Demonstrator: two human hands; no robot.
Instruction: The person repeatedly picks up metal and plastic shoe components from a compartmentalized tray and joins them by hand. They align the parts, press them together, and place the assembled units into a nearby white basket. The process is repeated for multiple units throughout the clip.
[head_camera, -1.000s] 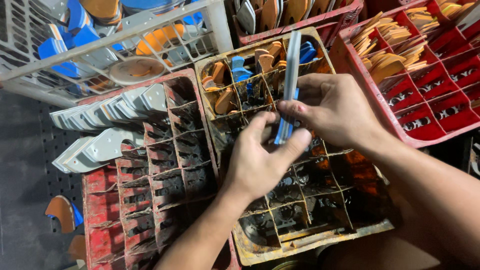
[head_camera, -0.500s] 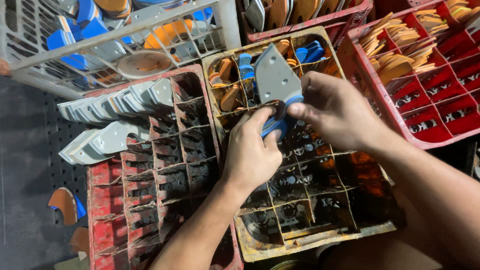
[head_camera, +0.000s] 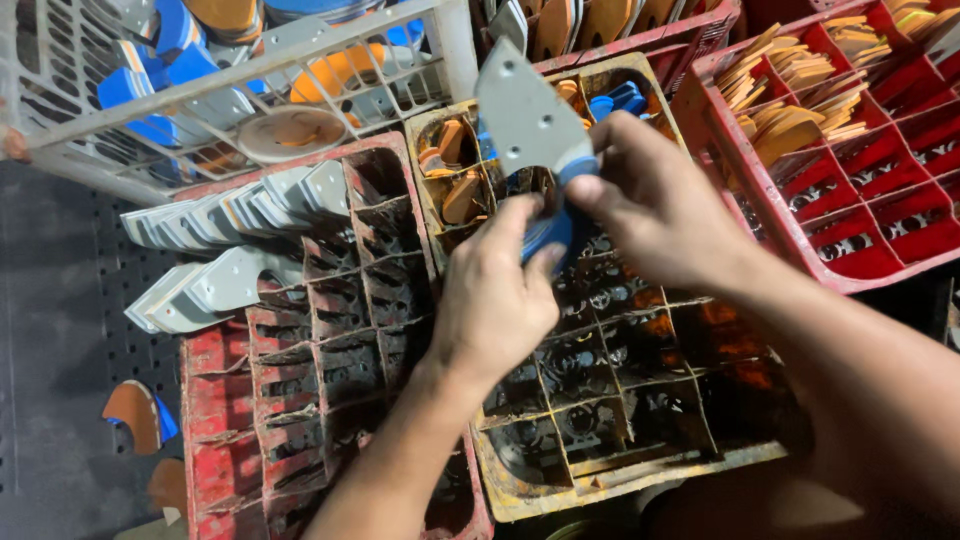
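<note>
1. Left hand (head_camera: 495, 300) raised over the yellow divided crate (head_camera: 640, 400), fingers pinching the blue pad (head_camera: 548, 235) from below, thumb against its lower edge.
2. Right hand (head_camera: 665, 205) reaching in from the right, fingers closed on the upper side of the same blue pad, just under the grey metal plate (head_camera: 528, 115).
3. Grey metal plate held tilted above the far compartments of the yellow crate, pointed end up, small holes showing on its face, blue pad joined to its lower end.
4. Yellow crate mostly bare-celled and rusty; orange and blue pieces (head_camera: 455, 175) in its far compartments only.
5. Just left, a worn red divided crate (head_camera: 300, 400), with a row of grey plates (head_camera: 230, 210) standing on edge along its far left corner.
6. Farther back left, a white wire-like basket (head_camera: 250, 95) holding blue and orange pieces.
7. At right, a brighter red crate (head_camera: 880, 220) with stacks of tan inserts (head_camera: 800, 90) in its far compartments.
</note>
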